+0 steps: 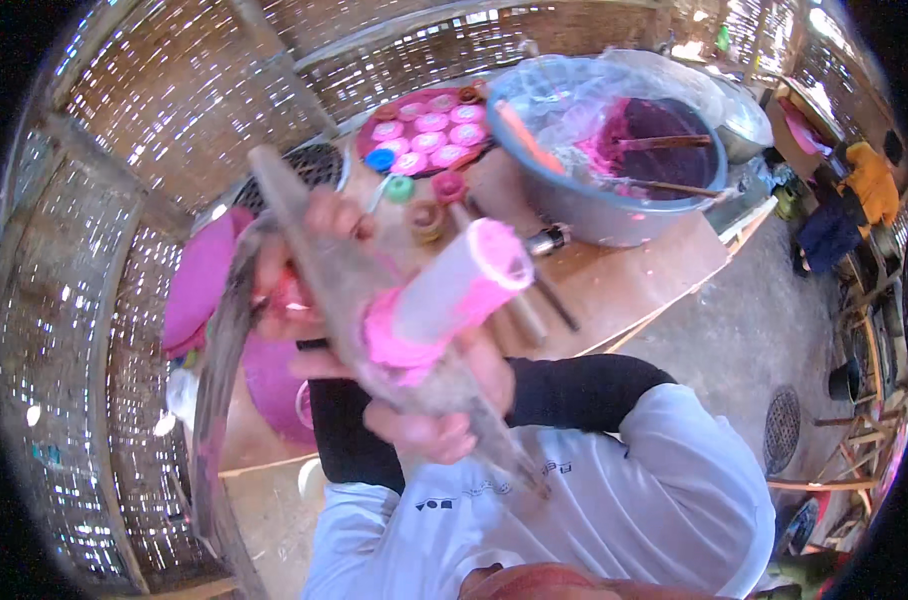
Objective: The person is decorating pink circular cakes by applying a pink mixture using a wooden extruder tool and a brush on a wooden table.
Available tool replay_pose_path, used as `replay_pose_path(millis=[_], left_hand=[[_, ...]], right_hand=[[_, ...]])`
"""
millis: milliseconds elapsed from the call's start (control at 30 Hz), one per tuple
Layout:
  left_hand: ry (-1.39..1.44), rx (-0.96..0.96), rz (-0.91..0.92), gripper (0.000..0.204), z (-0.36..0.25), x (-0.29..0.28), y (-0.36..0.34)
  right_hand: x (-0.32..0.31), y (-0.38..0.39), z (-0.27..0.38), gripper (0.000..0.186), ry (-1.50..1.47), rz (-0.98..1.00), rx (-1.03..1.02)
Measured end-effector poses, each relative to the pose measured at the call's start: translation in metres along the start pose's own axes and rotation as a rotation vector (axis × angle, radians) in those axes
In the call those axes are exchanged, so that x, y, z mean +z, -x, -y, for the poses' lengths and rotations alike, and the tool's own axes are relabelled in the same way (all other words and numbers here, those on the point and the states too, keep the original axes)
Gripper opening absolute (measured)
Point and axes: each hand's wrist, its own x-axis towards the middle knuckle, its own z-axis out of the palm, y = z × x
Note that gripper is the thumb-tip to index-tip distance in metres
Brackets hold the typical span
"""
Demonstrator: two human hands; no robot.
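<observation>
My right hand [424, 425] is closed around the lower part of a long worn wooden bar [314, 230], held at a slant before my chest. From the bar's middle juts a white tube [459, 285], with pink paste smeared round its base and filling its open end. Farther up and to the left, my left hand [309, 255] curls against the wood, blurred by motion. A second, curved wooden piece [229, 350] runs down beside it. Something reddish shows between the left fingers, too smeared to name.
On the low table [664, 270] stands a grey-blue tub [614, 220] with plastic sheeting, pink paste and sticks. Behind lies a pink tray [384, 115] of round pale-pink pieces. Small cups [449, 187] and a dark rod [556, 298] lie nearer. Woven walls rise left and behind.
</observation>
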Motion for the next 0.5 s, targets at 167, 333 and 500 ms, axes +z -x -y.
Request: replay_pose_path(millis=[167,333,500], left_hand=[[-0.481,-0.255,-0.646,0.023,-0.119,-0.007,0.037],[-2.063,-0.102,-0.334,0.032,-0.158,-0.012,0.094],[-2.266,-0.202,0.121,0.042,-0.170,0.023,0.093]], right_hand=[[0.020,-0.009,-0.007,0.070,0.121,-0.242,-0.453],[0.025,-0.030,-0.001,0.061,0.790,-0.596,-0.704],[0.029,-0.068,-0.008,0.066,1.502,-0.745,-0.688]])
